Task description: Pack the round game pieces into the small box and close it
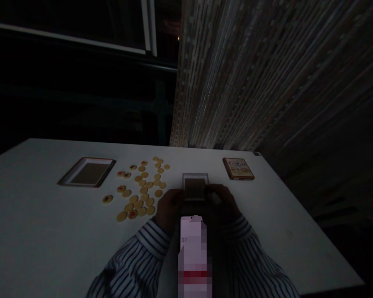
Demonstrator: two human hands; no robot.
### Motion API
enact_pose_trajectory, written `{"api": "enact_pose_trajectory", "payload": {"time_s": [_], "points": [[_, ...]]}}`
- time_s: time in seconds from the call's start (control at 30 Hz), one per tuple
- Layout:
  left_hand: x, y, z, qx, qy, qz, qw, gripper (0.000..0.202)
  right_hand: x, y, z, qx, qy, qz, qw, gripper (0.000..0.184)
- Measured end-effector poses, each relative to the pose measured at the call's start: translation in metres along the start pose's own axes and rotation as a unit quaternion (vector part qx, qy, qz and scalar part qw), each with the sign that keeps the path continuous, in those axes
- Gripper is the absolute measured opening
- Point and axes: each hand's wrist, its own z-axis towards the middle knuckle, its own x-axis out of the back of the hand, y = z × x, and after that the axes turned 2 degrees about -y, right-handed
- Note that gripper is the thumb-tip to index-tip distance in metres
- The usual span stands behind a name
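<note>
A small shallow open box (pixel 195 188) with pale walls and a brown bottom is in front of me, between my hands. My left hand (pixel 169 207) is closed on its left side. On its right side, my right hand (pixel 225 203) grips the edge, fingers curled; dim light hides the fingertips. Round wooden Chinese chess pieces (pixel 144 190) lie scattered left of the box. Some show red or dark characters, others look plain. Below the hands is a lit phone (pixel 191 236), its lower screen blurred out.
A larger shallow open tray (pixel 88 173) lies on the left of the white table (pixel 56 231). At the right sits a flat printed box (pixel 238 169) with dark characters. A string curtain (pixel 211 82) hangs behind the table's far edge. The room is dark.
</note>
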Motion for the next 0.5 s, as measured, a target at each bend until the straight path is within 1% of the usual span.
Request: {"api": "enact_pose_trajectory", "payload": {"time_s": [0.1, 0.13, 0.27, 0.5], "points": [[-0.001, -0.006, 0.002, -0.008, -0.001, 0.035, 0.999, 0.026, 0.009, 0.01, 0.0, -0.02, -0.029, -0.033, 0.999, 0.018], [-0.001, -0.007, 0.002, -0.012, -0.001, 0.044, 0.999, 0.027, 0.011, 0.013, -0.001, -0.033, -0.045, -0.045, 0.997, 0.02], [-0.004, -0.013, 0.004, -0.017, 0.0, 0.069, 0.997, 0.028, 0.018, 0.022, 0.0, -0.05, -0.108, -0.071, 0.99, 0.028], [-0.006, -0.011, 0.007, 0.0, -0.008, 0.09, 0.996, 0.028, 0.03, 0.022, 0.008, -0.078, -0.222, -0.105, 0.966, 0.026]]}}
